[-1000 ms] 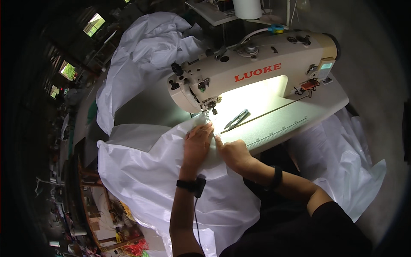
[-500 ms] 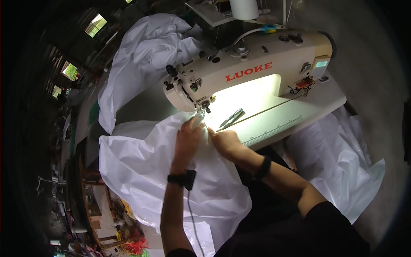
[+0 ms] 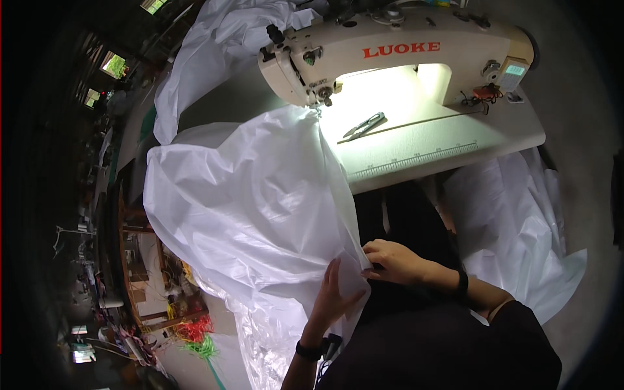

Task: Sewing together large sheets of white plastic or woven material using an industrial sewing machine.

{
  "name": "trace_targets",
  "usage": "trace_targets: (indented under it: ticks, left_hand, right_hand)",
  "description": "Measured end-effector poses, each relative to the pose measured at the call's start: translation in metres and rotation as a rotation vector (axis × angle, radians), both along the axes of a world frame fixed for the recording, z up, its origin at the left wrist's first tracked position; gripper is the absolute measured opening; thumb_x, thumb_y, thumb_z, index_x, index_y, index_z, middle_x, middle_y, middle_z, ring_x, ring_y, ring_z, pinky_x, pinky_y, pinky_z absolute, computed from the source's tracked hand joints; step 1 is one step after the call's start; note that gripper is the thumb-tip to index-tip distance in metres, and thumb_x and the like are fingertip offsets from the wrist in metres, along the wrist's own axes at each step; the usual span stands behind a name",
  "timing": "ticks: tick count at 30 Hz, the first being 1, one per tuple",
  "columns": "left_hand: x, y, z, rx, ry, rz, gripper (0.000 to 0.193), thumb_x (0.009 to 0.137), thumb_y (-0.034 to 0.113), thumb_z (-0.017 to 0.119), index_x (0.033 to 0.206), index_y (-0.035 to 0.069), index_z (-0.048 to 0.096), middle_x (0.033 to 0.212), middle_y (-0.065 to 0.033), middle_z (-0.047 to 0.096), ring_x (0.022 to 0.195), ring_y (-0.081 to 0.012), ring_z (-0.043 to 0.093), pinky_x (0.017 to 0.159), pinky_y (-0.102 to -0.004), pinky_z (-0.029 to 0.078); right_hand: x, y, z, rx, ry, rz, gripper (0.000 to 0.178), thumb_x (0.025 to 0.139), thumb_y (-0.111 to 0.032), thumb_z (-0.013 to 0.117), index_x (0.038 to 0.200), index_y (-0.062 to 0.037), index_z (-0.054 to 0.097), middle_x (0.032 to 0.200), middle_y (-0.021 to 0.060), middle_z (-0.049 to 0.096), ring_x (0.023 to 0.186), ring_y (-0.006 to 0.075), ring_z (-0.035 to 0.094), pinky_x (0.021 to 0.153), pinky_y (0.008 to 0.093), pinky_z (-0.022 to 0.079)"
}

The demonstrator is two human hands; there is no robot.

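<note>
A large white, slightly glossy sheet (image 3: 247, 188) drapes from under the needle end of the sewing machine (image 3: 416, 49) down to my lap. At its right edge, my right hand (image 3: 396, 261) is closed, pinching the border between thumb and fingers. Just left of and below it, my left hand (image 3: 333, 300) lies against the sheet with thumb and fingers apart. Both hands are well below the needle area, where a corner of the sheet sits by the presser foot. Thread snips (image 3: 364, 127) rest on the lit machine bed, touched by neither hand.
More white sheeting (image 3: 221, 39) is heaped behind the machine at the far left. Another white pile (image 3: 507, 221) hangs at the right, below the table edge (image 3: 448, 162). Red strands (image 3: 195, 328) and green strands (image 3: 203, 348) lie on the floor at lower left, near a wooden frame (image 3: 140, 315).
Both hands have moved from beside the needle down toward my lap, along the sheet's right edge. The sheet now stretches more smoothly. The machine appears higher as the view has shifted.
</note>
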State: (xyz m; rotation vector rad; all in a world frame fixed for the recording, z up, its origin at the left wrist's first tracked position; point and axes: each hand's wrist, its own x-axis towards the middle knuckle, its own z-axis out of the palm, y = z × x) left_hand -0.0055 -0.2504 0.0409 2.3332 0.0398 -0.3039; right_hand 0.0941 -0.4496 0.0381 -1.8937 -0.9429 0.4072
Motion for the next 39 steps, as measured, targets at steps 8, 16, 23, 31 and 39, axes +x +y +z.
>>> trace_targets:
  ticks: [8, 16, 23, 31, 39]
  left_hand:
    - [-0.020, 0.036, -0.017, 0.009, 0.085, 0.144, 0.032, 0.085, 0.010, 0.061, 0.115, 0.001, 0.060, 0.103, -0.0189, 0.065, 0.097, -0.0336, 0.063, 0.086, -0.0417, 0.050]
    - [-0.026, 0.096, -0.001, 0.061, -0.163, 0.265, 0.019, 0.087, 0.001, 0.057, 0.105, -0.001, 0.062, 0.094, -0.0178, 0.066, 0.089, -0.0375, 0.064, 0.080, -0.0398, 0.050]
    - [-0.033, 0.069, 0.040, 0.114, -0.333, 0.269, 0.011, 0.088, -0.001, 0.060, 0.097, -0.001, 0.065, 0.094, -0.0155, 0.069, 0.081, -0.0313, 0.068, 0.070, -0.0360, 0.053]
    - [-0.056, 0.036, 0.040, -0.448, 0.109, 0.372, 0.021, 0.091, 0.004, 0.064, 0.110, -0.002, 0.064, 0.092, -0.0107, 0.073, 0.086, -0.0122, 0.068, 0.074, -0.0265, 0.053]
    - [-0.066, 0.018, 0.036, -0.500, 0.002, 0.385, 0.015, 0.087, -0.001, 0.065, 0.102, -0.003, 0.066, 0.090, -0.0052, 0.070, 0.082, -0.0102, 0.064, 0.074, -0.0244, 0.051]
  right_hand:
    - [-0.016, -0.026, -0.020, -0.041, 0.429, -0.339, 0.026, 0.086, -0.025, 0.071, 0.097, -0.0037, 0.063, 0.075, 0.0129, 0.065, 0.068, 0.0273, 0.065, 0.065, 0.0353, 0.050]
    - [-0.021, -0.014, 0.009, -0.078, -0.294, -0.373, 0.035, 0.081, -0.009, 0.069, 0.114, -0.0070, 0.059, 0.102, 0.0104, 0.063, 0.083, 0.0284, 0.067, 0.069, 0.0361, 0.055]
    - [-0.014, 0.053, 0.006, -0.154, 0.821, -0.227, 0.030, 0.092, -0.021, 0.064, 0.112, -0.0001, 0.059, 0.087, 0.0145, 0.070, 0.070, 0.0271, 0.068, 0.066, 0.0319, 0.054]
    - [-0.082, 0.043, 0.011, 0.070, -0.174, 0.199, 0.014, 0.092, -0.020, 0.062, 0.095, -0.0068, 0.065, 0.079, 0.0081, 0.065, 0.069, 0.0269, 0.067, 0.054, 0.0356, 0.051]
    - [-0.087, 0.020, 0.033, 0.045, -0.266, 0.440, 0.013, 0.089, -0.023, 0.059, 0.097, -0.0124, 0.060, 0.082, 0.0060, 0.060, 0.068, 0.0228, 0.064, 0.055, 0.0342, 0.054]
